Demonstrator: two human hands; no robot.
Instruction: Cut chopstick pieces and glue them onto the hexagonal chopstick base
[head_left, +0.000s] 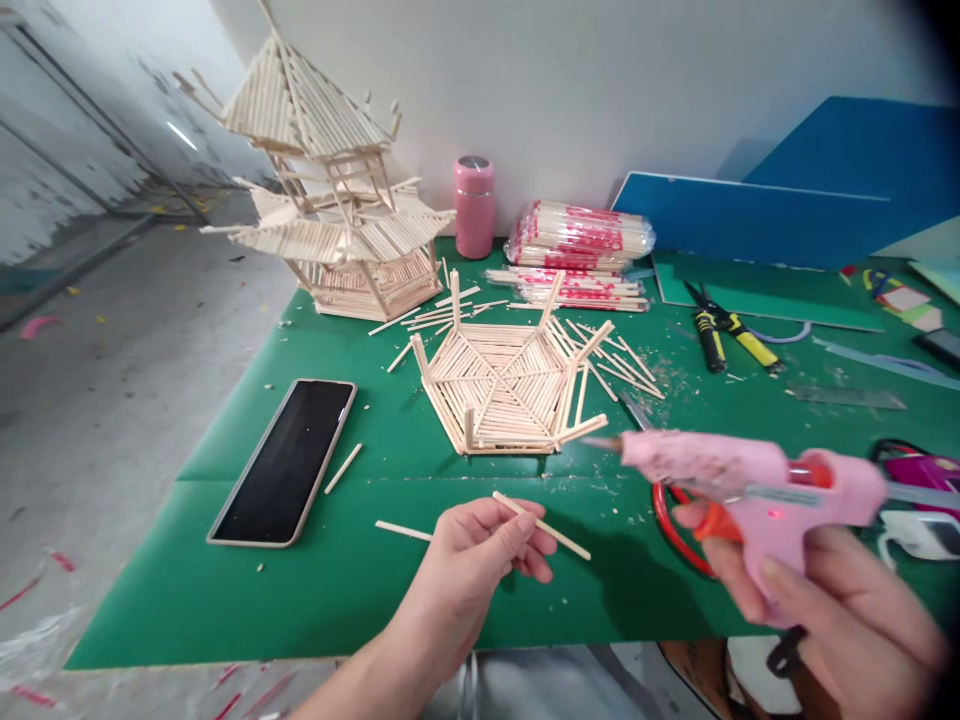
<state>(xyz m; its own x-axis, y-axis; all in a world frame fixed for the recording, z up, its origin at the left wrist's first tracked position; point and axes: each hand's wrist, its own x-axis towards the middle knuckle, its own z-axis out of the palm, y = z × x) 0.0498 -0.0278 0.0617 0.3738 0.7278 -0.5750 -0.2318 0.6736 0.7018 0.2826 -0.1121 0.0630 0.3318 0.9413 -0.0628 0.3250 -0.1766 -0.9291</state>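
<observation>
Pinched between thumb and fingers of my left hand (pixel 487 545) is a short wooden stick (pixel 559 535), held just above the green mat. My right hand (pixel 832 600) grips a pink glue gun (pixel 712 468) with fingers at its orange trigger; the nozzle points left. Beyond both hands lies a hexagonal wooden stick base (pixel 502 385) with short posts standing at its corners. The nozzle tip appears near the base's front right corner; whether it touches I cannot tell. Another loose stick (pixel 403 530) lies left of my left hand, partly hidden by it.
A phone (pixel 285 465) lies at left. Behind stand a stick pagoda (pixel 337 190), a pink flask (pixel 475 205) and wrapped stick bundles (pixel 577 240). Pliers (pixel 724 325) rest at right; red-handled scissors (pixel 675 530) lie under the glue gun. Loose sticks (pixel 622 360) surround the base.
</observation>
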